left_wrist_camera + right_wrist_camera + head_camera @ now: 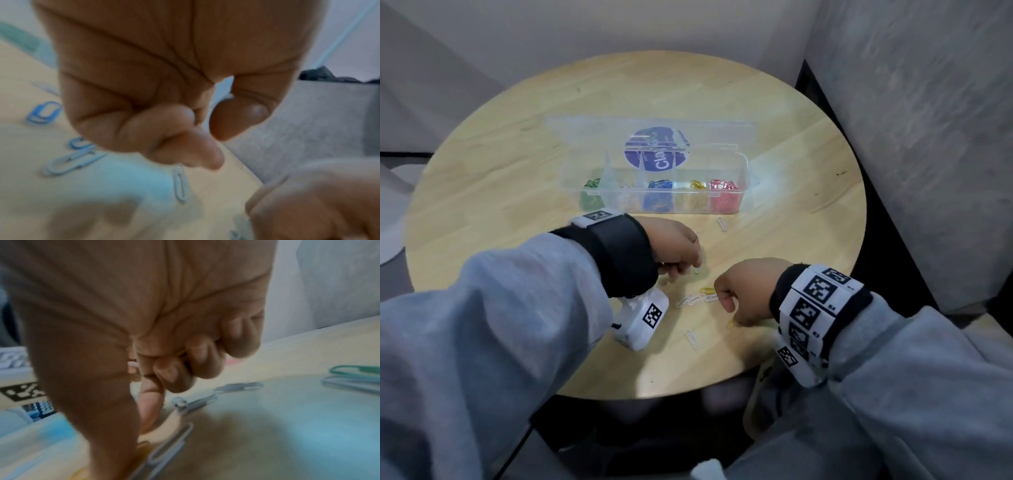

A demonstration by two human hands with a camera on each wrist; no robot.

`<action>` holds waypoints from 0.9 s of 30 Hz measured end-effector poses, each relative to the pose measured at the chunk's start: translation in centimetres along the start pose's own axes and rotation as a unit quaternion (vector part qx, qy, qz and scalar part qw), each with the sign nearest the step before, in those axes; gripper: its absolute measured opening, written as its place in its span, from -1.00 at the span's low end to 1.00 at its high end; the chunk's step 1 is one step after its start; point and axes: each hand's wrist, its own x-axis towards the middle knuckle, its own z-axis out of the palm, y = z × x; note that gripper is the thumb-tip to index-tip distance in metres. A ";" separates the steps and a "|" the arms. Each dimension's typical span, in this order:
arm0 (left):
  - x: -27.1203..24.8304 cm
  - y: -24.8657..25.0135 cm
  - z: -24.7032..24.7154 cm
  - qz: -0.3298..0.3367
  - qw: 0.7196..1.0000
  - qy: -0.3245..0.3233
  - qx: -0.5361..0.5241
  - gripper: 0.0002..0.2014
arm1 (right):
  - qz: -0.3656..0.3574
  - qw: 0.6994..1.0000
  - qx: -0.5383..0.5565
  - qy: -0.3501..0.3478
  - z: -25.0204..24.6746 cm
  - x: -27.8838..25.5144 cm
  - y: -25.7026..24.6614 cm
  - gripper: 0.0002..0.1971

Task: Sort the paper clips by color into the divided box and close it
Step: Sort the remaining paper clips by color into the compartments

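Note:
The clear divided box [743, 178] stands open mid-table, holding green, white, blue, yellow and red clips in separate compartments. Loose white clips [693, 300] and a yellow clip [707, 290] lie between my hands. My left hand [693, 269] has its fingers curled down onto the table, their tips at a pale clip [697, 271]; whether they grip it is unclear. My right hand [727, 308] is curled too, its thumb and forefinger [150, 410] pressing down by a yellow clip [144, 447]. Something yellow shows inside its curled fingers [202, 360].
The box's lid [592, 128] lies back flat behind it, with a blue round sticker. Single white clips lie near the box front [722, 224] and toward the near edge [691, 338]. The round wooden table [517, 164] is ringed by grey fabric walls.

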 end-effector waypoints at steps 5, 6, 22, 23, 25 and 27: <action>0.1 0.6 0.8 0.043 0.978 0.060 0.195 -0.87 | 0.009 0.999 0.036 -0.006 -0.3 0.2 0.5 -0.84; 0.3 0.7 1.2 0.044 0.972 0.065 0.221 -0.87 | 0.011 0.999 0.041 -0.005 -0.4 0.1 0.8 -0.86; 0.4 0.4 2.5 0.048 0.964 0.069 0.254 -0.95 | 0.056 0.872 0.465 0.145 -4.9 -0.2 6.2 -0.76; 0.2 0.1 1.9 0.048 0.971 0.072 0.223 -0.92 | 0.045 0.863 0.481 0.148 -5.1 0.0 5.9 -0.76; -0.2 -0.6 0.5 0.048 0.988 0.068 0.130 -0.84 | 0.029 0.848 0.509 0.144 -5.5 0.3 5.3 -0.76; -0.7 -1.4 -0.9 0.041 0.997 0.069 -0.003 -0.76 | 0.021 0.837 0.532 0.125 -5.9 0.5 4.7 -0.71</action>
